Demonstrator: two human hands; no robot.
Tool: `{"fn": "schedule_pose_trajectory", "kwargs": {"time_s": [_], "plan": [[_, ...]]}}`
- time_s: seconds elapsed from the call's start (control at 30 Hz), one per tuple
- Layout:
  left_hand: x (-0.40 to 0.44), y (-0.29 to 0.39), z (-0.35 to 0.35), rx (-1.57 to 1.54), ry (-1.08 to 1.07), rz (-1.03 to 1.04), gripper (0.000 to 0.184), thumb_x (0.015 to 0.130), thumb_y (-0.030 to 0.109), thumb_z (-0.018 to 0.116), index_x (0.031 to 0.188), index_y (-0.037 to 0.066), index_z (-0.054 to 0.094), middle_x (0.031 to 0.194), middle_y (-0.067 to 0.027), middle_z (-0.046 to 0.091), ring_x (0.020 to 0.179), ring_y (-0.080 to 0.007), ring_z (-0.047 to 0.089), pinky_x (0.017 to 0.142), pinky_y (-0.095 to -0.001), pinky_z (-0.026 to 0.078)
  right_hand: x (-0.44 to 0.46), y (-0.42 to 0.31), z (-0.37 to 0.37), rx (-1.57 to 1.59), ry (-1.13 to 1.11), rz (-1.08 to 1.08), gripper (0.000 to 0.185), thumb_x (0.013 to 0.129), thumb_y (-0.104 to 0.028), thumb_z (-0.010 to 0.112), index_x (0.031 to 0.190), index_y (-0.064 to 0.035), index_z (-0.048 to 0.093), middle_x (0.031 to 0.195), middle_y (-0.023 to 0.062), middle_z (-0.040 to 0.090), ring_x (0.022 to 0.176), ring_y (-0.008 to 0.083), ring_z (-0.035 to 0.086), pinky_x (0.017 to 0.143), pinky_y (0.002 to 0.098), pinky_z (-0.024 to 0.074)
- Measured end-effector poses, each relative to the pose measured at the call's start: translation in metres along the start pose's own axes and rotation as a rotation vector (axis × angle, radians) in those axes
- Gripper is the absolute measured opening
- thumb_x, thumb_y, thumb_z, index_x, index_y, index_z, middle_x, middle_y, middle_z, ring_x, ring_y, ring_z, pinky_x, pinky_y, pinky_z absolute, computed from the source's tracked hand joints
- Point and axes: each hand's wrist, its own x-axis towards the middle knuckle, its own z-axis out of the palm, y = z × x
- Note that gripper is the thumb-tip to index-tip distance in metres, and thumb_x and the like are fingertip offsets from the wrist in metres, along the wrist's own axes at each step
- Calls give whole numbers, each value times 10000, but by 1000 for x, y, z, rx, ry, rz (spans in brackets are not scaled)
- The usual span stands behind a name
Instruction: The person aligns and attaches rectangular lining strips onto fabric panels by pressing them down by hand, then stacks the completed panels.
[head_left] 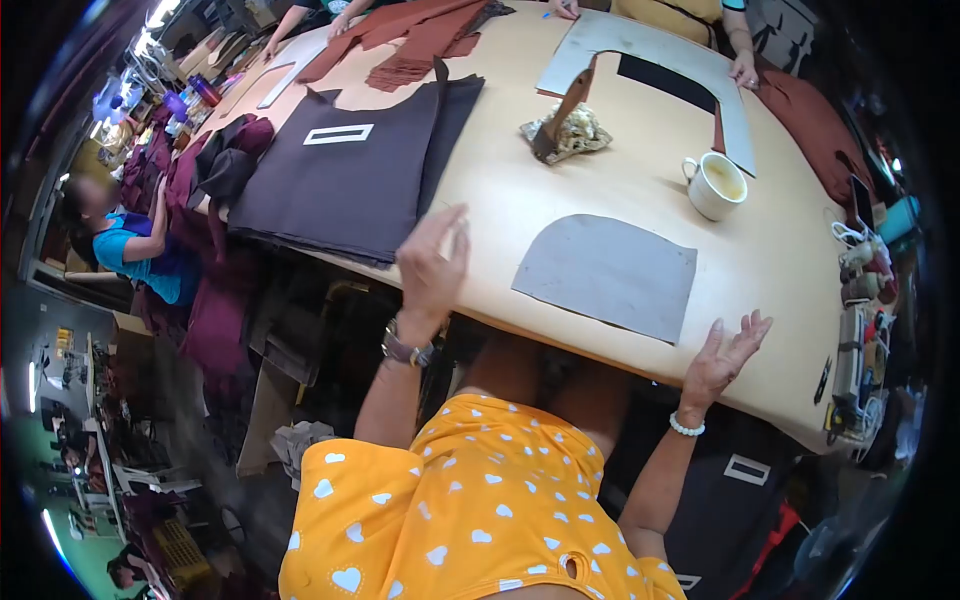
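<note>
My left hand, with a watch on its wrist, is raised over the near table edge beside a stack of dark fabric panels. Its fingers are curled and slightly blurred; nothing shows in them. My right hand, a beaded bracelet at its wrist, hovers palm up with fingers spread and holds nothing. Between the hands a grey piece with a curved edge lies flat on the table. The top dark panel bears a white rectangular frame.
A cup of drink stands right of centre. Behind it lie a pale template, a crumpled bag and rust-coloured fabric. Other people's hands touch the far side. A person in blue is at the left.
</note>
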Motion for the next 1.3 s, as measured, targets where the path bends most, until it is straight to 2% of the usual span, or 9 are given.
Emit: {"fn": "schedule_pose_trajectory", "kwargs": {"time_s": [0.33, 0.53, 0.73, 0.83, 0.93, 1.03, 1.13, 1.17, 1.3], "plan": [[67, -111, 13, 624, 125, -138, 477, 698, 292, 740, 1053, 8, 597, 1110, -144, 543, 1004, -319, 522, 859, -385, 435, -4, 12, 4, -40, -19, 81, 538, 883, -28, 505, 1378, -14, 295, 1376, 142, 394, 1217, 267, 433, 1021, 413, 327], [73, -142, 6, 200, -165, -215, 374, 691, 295, 743, 928, 19, 655, 977, -124, 624, 906, -294, 595, 786, -377, 468, -4, 14, 5, -137, -37, 50, 549, 872, -14, 513, 1377, -13, 298, 1361, 156, 409, 1190, 282, 458, 1003, 415, 350], [80, -152, -12, -22, -230, -238, 280, 732, 220, 707, 853, -23, 635, 852, -154, 660, 783, -276, 642, 714, -331, 486, -4, 12, 5, -181, -36, 65, 561, 872, -18, 516, 1385, -15, 289, 1332, 178, 434, 1175, 289, 470, 999, 418, 351], [91, -143, -20, -80, -270, -469, 227, 766, 172, 676, 852, -31, 620, 864, -167, 666, 787, -252, 653, 695, -303, 480, -3, 8, 6, -177, -32, 86, 570, 871, -27, 520, 1389, -18, 284, 1317, 188, 446, 1173, 290, 470, 999, 413, 351], [88, -161, -9, -296, -71, -379, 199, 814, 136, 623, 923, -30, 616, 863, -183, 663, 774, -242, 656, 663, -307, 476, -3, 6, 6, -167, -40, 94, 572, 871, -34, 522, 1390, -17, 283, 1299, 191, 458, 1173, 290, 469, 1002, 409, 348], [83, -150, -11, -155, -37, -187, 196, 861, 115, 559, 995, -21, 606, 856, -196, 653, 760, -300, 651, 657, -337, 479, -3, 9, 6, -163, -58, 88, 607, 862, -21, 526, 1406, -25, 256, 1281, 186, 471, 1170, 288, 471, 1006, 405, 345], [70, -130, -12, -71, -99, -127, 210, 886, 127, 530, 1032, -7, 600, 850, -208, 644, 770, -366, 629, 659, -372, 484, -2, 6, 9, -149, -44, 6, 505, 843, 0, 530, 1325, -1, 378, 1277, 188, 471, 1179, 284, 465, 990, 386, 357], [65, -120, -16, -21, -233, -196, 226, 890, 101, 522, 1073, -14, 585, 976, -201, 632, 905, -279, 633, 762, -313, 465, -3, -1, 13, -135, -97, -59, 449, 837, 5, 532, 1270, 10, 417, 1261, 190, 482, 1154, 280, 480, 972, 378, 369], [37, -96, -10, 220, -225, 224, 251, 831, 17, 492, 1066, -4, 579, 1044, -176, 619, 1003, -306, 589, 848, -383, 448, -26, -76, 55, 6, -455, -157, 148, 848, -15, 537, 987, 35, 549, 1134, 153, 525, 952, 216, 535, 838, 321, 422]]}}
